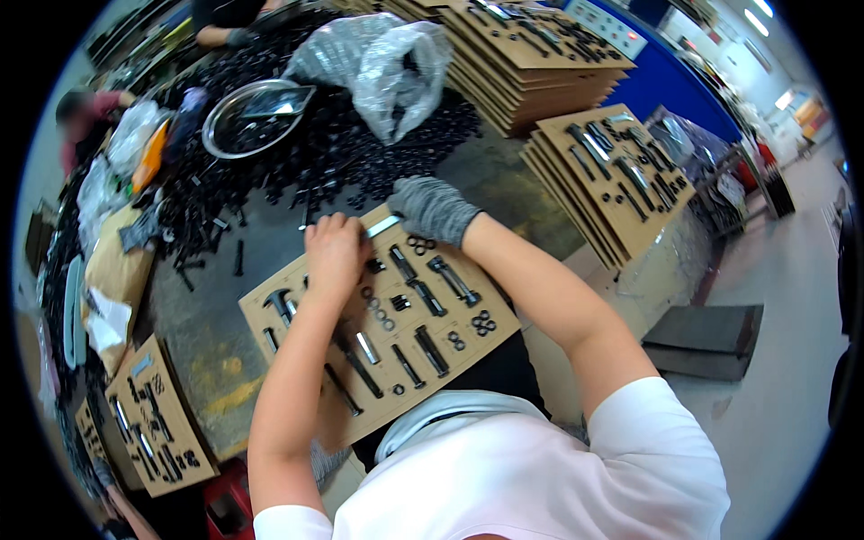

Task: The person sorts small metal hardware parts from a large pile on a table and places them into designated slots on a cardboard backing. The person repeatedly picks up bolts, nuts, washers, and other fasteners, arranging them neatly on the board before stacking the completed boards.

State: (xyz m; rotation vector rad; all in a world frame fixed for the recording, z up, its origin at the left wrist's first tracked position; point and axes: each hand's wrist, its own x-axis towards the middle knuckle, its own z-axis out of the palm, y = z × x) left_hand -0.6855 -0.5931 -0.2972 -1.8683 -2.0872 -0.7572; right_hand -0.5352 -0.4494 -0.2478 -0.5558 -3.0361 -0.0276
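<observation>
A tan cardboard board lies across the table edge in front of me, with black bolts, several nuts and washers and a large hammer-headed bolt laid on it in groups. My bare left hand is over the board's far part, fingers curled downward; what they hold, if anything, is hidden. At the far edge my right hand, in a grey knit glove, has its fingers bent closed beside a flat silver strip. Its fingertips are partly hidden, so I cannot tell what is in them.
Beyond the board spreads a heap of black bolts, with a metal bowl and a clear plastic bag on it. Filled boards are stacked at right and far right; another board stands at left. Other people work at the far side.
</observation>
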